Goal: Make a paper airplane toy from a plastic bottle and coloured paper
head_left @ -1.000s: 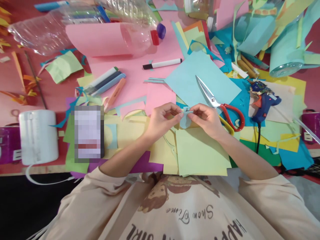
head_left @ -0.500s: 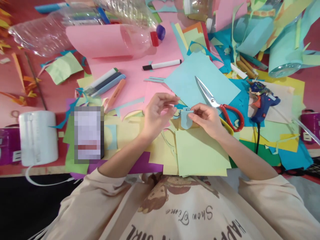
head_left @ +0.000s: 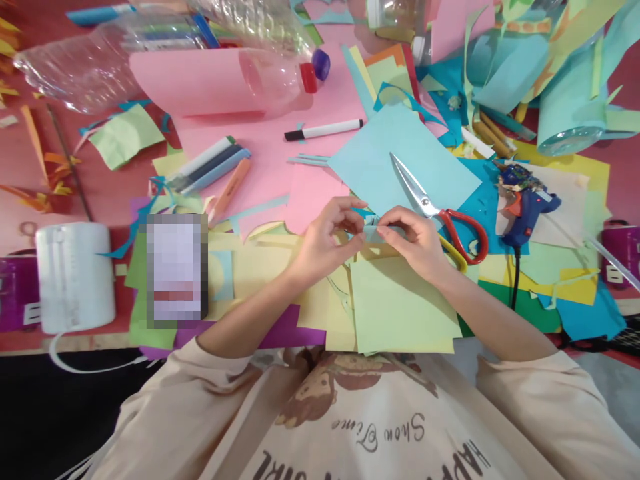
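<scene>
A small light blue paper piece (head_left: pixel 371 234) is stretched between my hands, low over the near part of the table. My right hand (head_left: pixel 416 241) pinches its right edge between thumb and fingers. At its left edge, my left hand (head_left: pixel 331 239) has thumb and fingertips closed on the paper, the other fingers curled. Much of the piece is hidden by the fingertips. Beyond my right hand lie red-handled scissors (head_left: pixel 425 202), partly on a light blue sheet (head_left: pixel 400 143). Below the hands is a pale green sheet (head_left: pixel 405 303).
A blue glue gun (head_left: pixel 525 213) lies right, its cord running toward me. A phone (head_left: pixel 177 267) and white device (head_left: pixel 75 277) are left. Markers (head_left: pixel 213 167), a black-capped pen (head_left: pixel 325 130) and a pink-wrapped bottle (head_left: pixel 200 80) lie farther back. Paper scraps cover the table.
My left hand has moved right to the paper piece, its fingers closing at the left edge. The piece, which hung down with its rounded end showing, now appears as a narrow strip.
</scene>
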A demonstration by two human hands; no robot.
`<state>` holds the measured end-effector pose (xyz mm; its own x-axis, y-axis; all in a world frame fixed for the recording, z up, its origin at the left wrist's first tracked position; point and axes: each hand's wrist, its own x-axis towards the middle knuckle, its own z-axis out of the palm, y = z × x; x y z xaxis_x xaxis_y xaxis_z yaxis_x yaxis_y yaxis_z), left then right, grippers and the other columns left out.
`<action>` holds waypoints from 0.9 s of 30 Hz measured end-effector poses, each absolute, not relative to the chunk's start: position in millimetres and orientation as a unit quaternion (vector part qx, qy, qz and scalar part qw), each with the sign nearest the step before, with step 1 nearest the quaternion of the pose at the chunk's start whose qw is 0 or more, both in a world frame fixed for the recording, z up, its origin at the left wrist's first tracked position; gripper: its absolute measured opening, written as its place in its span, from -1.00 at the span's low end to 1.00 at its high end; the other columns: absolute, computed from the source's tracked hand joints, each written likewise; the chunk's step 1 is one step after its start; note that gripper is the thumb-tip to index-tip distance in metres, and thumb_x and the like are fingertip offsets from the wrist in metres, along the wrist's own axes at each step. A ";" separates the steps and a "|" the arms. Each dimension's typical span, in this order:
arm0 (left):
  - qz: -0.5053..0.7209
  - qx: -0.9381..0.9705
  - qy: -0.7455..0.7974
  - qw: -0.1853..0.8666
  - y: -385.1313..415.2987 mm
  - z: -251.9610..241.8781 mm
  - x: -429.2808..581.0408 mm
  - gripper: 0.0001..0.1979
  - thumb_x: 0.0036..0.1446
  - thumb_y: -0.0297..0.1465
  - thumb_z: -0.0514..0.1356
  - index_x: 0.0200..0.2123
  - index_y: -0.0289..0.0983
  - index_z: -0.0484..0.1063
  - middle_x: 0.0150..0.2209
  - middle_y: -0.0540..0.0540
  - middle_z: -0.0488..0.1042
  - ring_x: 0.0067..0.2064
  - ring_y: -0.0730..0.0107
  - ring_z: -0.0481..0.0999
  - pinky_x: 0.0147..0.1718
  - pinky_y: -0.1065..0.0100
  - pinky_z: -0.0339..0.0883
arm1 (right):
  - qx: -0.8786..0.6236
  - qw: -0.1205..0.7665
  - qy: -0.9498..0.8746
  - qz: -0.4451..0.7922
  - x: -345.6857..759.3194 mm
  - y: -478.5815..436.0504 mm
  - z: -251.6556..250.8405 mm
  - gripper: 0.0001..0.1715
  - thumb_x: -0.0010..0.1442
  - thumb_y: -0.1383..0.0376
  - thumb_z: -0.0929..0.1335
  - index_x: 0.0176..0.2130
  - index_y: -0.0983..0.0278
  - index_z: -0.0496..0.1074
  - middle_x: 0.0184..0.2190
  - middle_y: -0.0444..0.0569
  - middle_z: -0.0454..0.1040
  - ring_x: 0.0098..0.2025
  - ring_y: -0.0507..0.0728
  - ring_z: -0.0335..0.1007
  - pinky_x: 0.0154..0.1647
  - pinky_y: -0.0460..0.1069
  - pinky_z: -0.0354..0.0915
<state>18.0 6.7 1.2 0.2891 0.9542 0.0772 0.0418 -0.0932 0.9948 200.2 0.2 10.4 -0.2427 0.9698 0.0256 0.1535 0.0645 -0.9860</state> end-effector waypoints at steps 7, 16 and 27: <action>0.428 0.604 0.418 0.526 6.1 -1.3 19.4 -0.61 0.09 -0.24 0.30 -0.06 -0.19 0.27 -0.39 0.04 0.46 -0.35 0.51 0.49 -0.31 0.43 0.38 | -0.468 0.388 -0.633 0.480 200.3 -0.2 10.5 -0.89 0.18 0.32 0.35 -0.41 0.22 0.41 -0.41 -0.12 0.47 -0.34 0.05 0.37 -0.27 -0.02 0.30; 0.451 0.564 0.444 0.530 5.8 5.7 19.5 -0.58 0.06 -0.22 0.31 -0.07 -0.16 0.25 -0.43 0.07 0.43 -0.39 0.49 0.48 -0.41 0.43 0.35 | -0.477 0.363 -0.645 0.473 203.5 1.5 9.8 -0.88 0.20 0.25 0.37 -0.37 0.22 0.45 -0.38 -0.11 0.49 -0.33 0.06 0.38 -0.31 -0.03 0.29; 0.555 0.463 0.515 0.461 29.7 8.3 1.9 -0.73 0.09 -0.17 0.28 -0.43 -0.21 0.33 -0.47 0.03 0.37 -0.43 0.54 0.39 -0.39 0.42 0.32 | -0.508 0.429 -0.603 0.441 209.9 2.0 9.2 -0.85 0.19 0.20 0.40 -0.37 0.22 0.46 -0.42 -0.12 0.45 -0.40 0.03 0.32 -0.38 -0.04 0.26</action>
